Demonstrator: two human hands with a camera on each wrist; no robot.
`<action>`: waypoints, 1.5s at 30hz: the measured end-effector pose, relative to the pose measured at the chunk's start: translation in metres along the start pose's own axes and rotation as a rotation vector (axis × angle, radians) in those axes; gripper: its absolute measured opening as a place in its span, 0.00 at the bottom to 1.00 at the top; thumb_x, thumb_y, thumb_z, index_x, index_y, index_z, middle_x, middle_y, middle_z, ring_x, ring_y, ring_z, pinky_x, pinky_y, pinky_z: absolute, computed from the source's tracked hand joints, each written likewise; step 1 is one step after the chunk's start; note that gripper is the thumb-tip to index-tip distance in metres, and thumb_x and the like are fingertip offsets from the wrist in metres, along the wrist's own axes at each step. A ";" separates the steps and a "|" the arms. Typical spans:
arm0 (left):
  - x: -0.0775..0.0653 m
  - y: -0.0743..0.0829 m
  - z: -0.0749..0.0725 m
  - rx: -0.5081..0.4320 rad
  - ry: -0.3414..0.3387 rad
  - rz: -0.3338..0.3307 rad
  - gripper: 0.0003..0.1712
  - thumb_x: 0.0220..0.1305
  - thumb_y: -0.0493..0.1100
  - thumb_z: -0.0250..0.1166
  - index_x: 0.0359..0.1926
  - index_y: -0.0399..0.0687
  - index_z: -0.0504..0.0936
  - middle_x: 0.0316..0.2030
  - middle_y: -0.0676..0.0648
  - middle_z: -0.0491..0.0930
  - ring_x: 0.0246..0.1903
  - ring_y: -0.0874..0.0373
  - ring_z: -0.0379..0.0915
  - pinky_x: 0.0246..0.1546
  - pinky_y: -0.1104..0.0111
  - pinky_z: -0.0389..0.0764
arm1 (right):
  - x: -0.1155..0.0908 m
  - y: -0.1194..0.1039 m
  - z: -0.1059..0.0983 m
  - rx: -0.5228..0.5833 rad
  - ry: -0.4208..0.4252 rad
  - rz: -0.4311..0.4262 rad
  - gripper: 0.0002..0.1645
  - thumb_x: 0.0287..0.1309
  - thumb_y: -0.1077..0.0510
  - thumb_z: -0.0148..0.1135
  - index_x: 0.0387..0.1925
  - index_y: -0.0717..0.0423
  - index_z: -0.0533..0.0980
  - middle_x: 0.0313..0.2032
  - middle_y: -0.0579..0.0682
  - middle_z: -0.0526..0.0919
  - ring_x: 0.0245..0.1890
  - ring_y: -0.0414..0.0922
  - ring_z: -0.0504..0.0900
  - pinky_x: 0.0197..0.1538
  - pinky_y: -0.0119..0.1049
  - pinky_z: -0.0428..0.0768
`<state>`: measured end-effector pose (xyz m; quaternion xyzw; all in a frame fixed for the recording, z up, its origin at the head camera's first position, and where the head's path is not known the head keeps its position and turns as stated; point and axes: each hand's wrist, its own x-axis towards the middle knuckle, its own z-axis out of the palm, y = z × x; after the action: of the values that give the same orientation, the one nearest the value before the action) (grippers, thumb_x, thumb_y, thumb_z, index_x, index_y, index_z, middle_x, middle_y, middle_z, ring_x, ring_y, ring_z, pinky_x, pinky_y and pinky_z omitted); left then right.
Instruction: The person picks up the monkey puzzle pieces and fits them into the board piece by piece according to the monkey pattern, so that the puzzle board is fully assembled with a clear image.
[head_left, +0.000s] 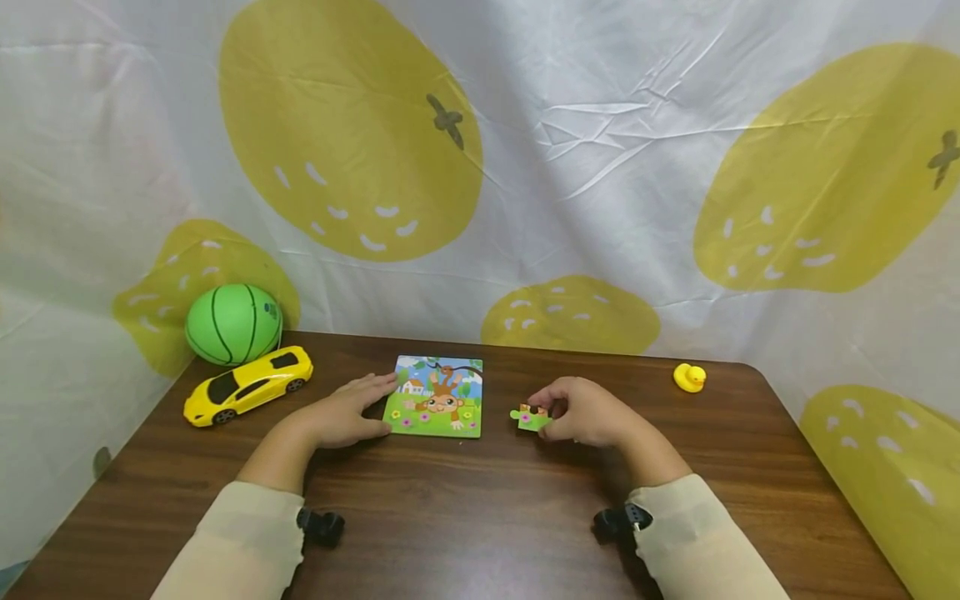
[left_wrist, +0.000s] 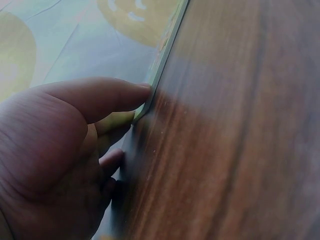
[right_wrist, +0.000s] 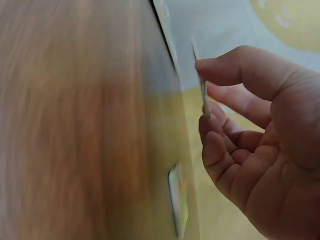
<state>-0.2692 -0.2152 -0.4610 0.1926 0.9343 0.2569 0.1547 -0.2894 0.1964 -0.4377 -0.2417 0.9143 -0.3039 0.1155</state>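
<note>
A square picture board (head_left: 437,397) with a cartoon monkey lies flat on the brown table. My left hand (head_left: 347,411) rests at its left side, thumb and fingers spread along the edge. Seen from the left wrist, the thumb of the left hand (left_wrist: 60,135) touches the board's thin edge (left_wrist: 162,65). To the right of the board, my right hand (head_left: 588,412) pinches a mostly green jigsaw puzzle piece (head_left: 531,419) between thumb and fingers. In the right wrist view that puzzle piece (right_wrist: 204,92) shows edge-on in the right hand (right_wrist: 260,135), held off the table.
A green ball (head_left: 234,325) and a yellow toy car (head_left: 249,387) stand at the table's left back. Near the right back corner sits a yellow rubber duck (head_left: 689,377). Another thin, flat piece (right_wrist: 178,202) lies on the table below the right hand. A fruit-patterned curtain (head_left: 585,167) hangs behind.
</note>
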 end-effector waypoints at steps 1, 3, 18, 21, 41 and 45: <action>0.000 0.000 0.000 0.000 0.000 0.001 0.48 0.73 0.56 0.67 0.85 0.46 0.59 0.86 0.43 0.52 0.86 0.33 0.38 0.84 0.34 0.44 | 0.001 -0.003 0.000 0.005 0.003 -0.022 0.24 0.50 0.59 0.80 0.52 0.50 0.89 0.39 0.44 0.88 0.39 0.40 0.81 0.41 0.32 0.82; 0.001 0.000 0.000 0.005 0.001 0.006 0.48 0.73 0.56 0.66 0.85 0.45 0.59 0.86 0.42 0.52 0.86 0.32 0.38 0.84 0.33 0.44 | 0.003 -0.010 0.002 0.017 0.003 -0.055 0.23 0.51 0.59 0.79 0.52 0.49 0.89 0.40 0.45 0.87 0.39 0.40 0.81 0.41 0.31 0.82; -0.002 0.000 0.001 0.000 0.007 0.010 0.48 0.72 0.56 0.67 0.84 0.45 0.59 0.86 0.41 0.53 0.86 0.31 0.39 0.83 0.33 0.44 | 0.050 -0.063 0.040 0.069 -0.076 -0.159 0.25 0.57 0.57 0.77 0.58 0.50 0.87 0.48 0.48 0.87 0.40 0.38 0.81 0.45 0.32 0.83; -0.001 -0.001 0.002 -0.002 0.006 0.009 0.48 0.72 0.56 0.67 0.84 0.45 0.59 0.86 0.41 0.53 0.86 0.32 0.39 0.83 0.33 0.44 | 0.060 -0.068 0.047 0.050 -0.086 -0.164 0.26 0.56 0.57 0.78 0.58 0.48 0.87 0.48 0.46 0.89 0.39 0.36 0.81 0.44 0.32 0.82; 0.001 0.000 0.000 -0.010 0.004 0.004 0.47 0.73 0.56 0.66 0.85 0.47 0.59 0.86 0.42 0.53 0.86 0.33 0.38 0.83 0.33 0.44 | 0.089 -0.079 0.070 0.094 -0.143 -0.133 0.24 0.55 0.61 0.78 0.55 0.55 0.88 0.48 0.49 0.91 0.40 0.34 0.81 0.48 0.30 0.83; 0.000 0.001 0.000 -0.013 0.004 0.008 0.47 0.72 0.57 0.67 0.84 0.46 0.60 0.86 0.41 0.54 0.86 0.32 0.39 0.83 0.33 0.43 | 0.091 -0.078 0.071 0.069 -0.151 -0.131 0.24 0.54 0.61 0.79 0.55 0.56 0.88 0.51 0.50 0.92 0.41 0.35 0.82 0.50 0.30 0.83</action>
<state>-0.2691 -0.2144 -0.4606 0.1949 0.9322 0.2638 0.1530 -0.3124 0.0595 -0.4519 -0.3192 0.8742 -0.3231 0.1719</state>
